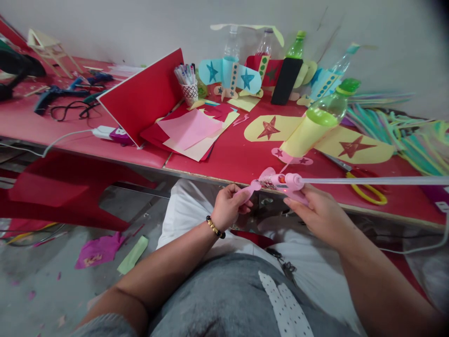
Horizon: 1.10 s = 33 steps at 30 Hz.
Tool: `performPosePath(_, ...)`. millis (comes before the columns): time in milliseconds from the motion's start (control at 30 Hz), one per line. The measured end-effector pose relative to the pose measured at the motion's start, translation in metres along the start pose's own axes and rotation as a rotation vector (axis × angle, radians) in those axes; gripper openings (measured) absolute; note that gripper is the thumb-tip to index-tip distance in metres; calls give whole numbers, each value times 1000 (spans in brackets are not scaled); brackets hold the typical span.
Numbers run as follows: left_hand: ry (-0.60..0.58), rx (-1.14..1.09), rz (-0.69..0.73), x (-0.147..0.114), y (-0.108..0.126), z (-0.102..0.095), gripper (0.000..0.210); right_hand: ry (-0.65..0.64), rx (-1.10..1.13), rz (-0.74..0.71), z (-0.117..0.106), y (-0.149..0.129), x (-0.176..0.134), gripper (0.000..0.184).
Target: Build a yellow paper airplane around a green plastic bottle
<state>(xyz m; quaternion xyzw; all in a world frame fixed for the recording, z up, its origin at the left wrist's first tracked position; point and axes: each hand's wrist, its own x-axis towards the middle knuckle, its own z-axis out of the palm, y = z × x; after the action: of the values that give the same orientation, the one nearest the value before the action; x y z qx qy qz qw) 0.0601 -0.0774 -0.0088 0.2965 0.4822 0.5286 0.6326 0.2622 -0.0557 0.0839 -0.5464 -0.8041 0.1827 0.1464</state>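
A pink glue gun point(289, 181) is in my right hand point(321, 206), its fingers wrapped round the handle. From its rear a long clear glue stick point(372, 180) juts to the right. My left hand point(229, 206) pinches a pink paper piece shaped like a propeller point(251, 188) just in front of the table edge. The gun's nozzle points left at this piece; whether they touch I cannot tell. Beyond both hands, a plastic bottle point(333, 112) wrapped in yellow paper lies tilted on the table, with yellow wings point(354, 146) bearing red stars.
Several decorated bottle planes, one with blue wings point(229, 75), stand along the wall. Paper sheets point(191, 128) and a red board point(147, 96) are at the left. Yellow-handled scissors point(368, 194) lie near the right table edge. A red stool point(66, 182) stands below.
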Motion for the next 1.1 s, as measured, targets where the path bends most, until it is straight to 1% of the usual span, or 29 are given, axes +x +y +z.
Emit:
performPosePath(200, -4, -6, -1, 1, -2, -1, 38, -20, 0, -16, -1, -7, 0, 35)
performPosePath(333, -3, 1, 1, 1, -1, -1, 37, 9, -24, -34, -3, -5, 1, 34)
performPosePath(600, -5, 4, 4, -1, 2, 0, 36, -6, -55, -16, -8, 4, -5, 23)
performPosePath(833, -1, 5, -5, -1, 2, 1, 38, -44, -32, -54, -9, -1, -11, 18)
performPosePath(967, 0, 2, -6, -1, 2, 1, 39, -32, -17, -32, -8, -2, -7, 19)
performPosePath(1100, 4, 2, -6, 0, 3, 1, 39, -4, -37, -25, -6, 1, -1, 28)
